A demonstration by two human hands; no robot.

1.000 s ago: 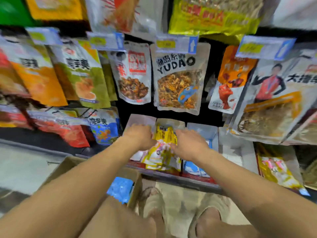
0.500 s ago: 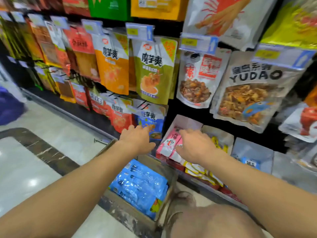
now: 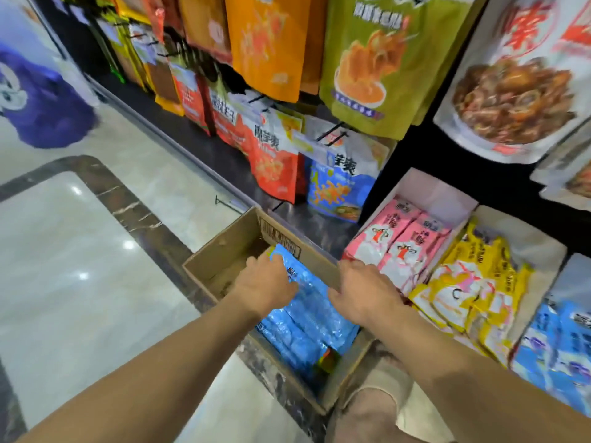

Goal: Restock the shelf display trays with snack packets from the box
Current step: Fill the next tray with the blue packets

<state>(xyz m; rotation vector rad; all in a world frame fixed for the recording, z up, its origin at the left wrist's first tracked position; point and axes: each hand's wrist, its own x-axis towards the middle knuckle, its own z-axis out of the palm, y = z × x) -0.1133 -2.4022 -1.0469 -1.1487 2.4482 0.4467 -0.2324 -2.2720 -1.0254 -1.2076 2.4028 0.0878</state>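
Note:
A brown cardboard box [image 3: 224,241] stands on the floor in front of the shelf, with a row of blue snack packets [image 3: 313,321] inside. My left hand [image 3: 265,282] is down in the box, fingers curled over the far end of the blue packets. Over the box's right rim hovers my right hand [image 3: 361,292], fingers pointing down toward the packets and holding nothing. To the right are the display trays: a white tray [image 3: 431,190] with pink packets [image 3: 396,238], then yellow packets [image 3: 476,282], then blue packets [image 3: 556,343].
Hanging snack bags on pegs fill the wall above, orange [image 3: 268,43], green [image 3: 377,59], red [image 3: 271,155] and blue [image 3: 339,183]. Glossy tiled floor [image 3: 80,251] spreads to the left. My knee [image 3: 374,407] sits just below the box. A purple shape [image 3: 41,100] stands far left.
Both hands left the trays and dropped to the box at lower left; the view swung down and left. My left hand now holds the blue packets in the box.

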